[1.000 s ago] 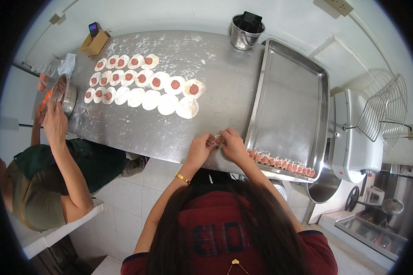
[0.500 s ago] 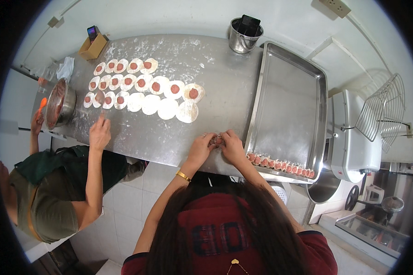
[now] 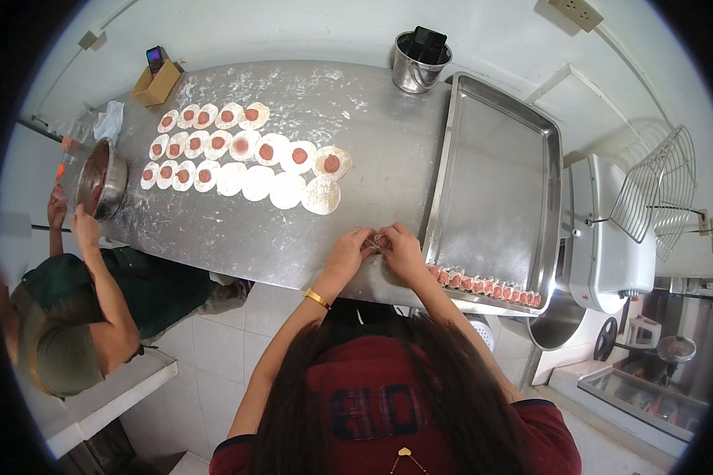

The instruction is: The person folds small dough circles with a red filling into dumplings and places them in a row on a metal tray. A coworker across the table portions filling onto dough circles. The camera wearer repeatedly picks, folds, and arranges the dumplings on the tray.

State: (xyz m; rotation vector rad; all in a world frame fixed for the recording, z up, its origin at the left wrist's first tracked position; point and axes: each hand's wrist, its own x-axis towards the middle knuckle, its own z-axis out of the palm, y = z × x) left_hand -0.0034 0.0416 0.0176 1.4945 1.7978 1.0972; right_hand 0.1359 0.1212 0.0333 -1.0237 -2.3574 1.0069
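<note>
Left hand (image 3: 351,252) and right hand (image 3: 403,252) nearly met above the near edge of the steel table (image 3: 245,241), fingers bent and drawn in, pinching one small dumpling (image 3: 379,241) between their fingertips; its far details were too small to tell. A gold bracelet (image 3: 318,298) circled the left wrist.

At the far left, a co-worker's hand (image 3: 86,229) was at the near side of a metal bowl (image 3: 119,182) with reddish filling inside; its exact grip could not be told. Right of the bowl, round wrappers (image 3: 287,191) lay in three rows: five filled at the back, eight filled in the middle, and in front four filled, then four bare. A metal pail (image 3: 414,77) stood at the back. Just right of the right hand sat a large tray (image 3: 495,174), finished dumplings (image 3: 483,285) lined along its near edge, and beyond it a white machine (image 3: 608,237).
</note>
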